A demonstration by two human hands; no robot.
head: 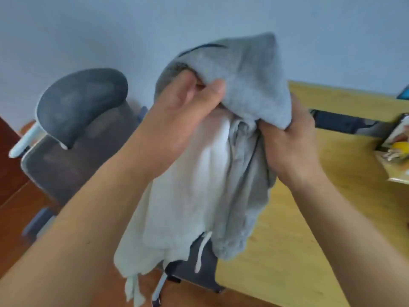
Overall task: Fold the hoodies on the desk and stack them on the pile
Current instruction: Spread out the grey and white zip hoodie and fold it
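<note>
Grey fabric fills both hands: the left hand [186,107] pinches a bunched fold of the grey hoodie [243,89] between thumb and fingers, and at its three o'clock the right hand [287,140] clutches another gathered edge from below. Held up in the air, the hoodie hangs down toward six o'clock, its paler inner side showing, with white drawstrings [202,251] dangling at the bottom. At nine o'clock from the hands stands a grey office chair [81,103]. At four o'clock lies the yellow wooden desk [298,240], with a colourful packet [396,156] near its three o'clock edge.
</note>
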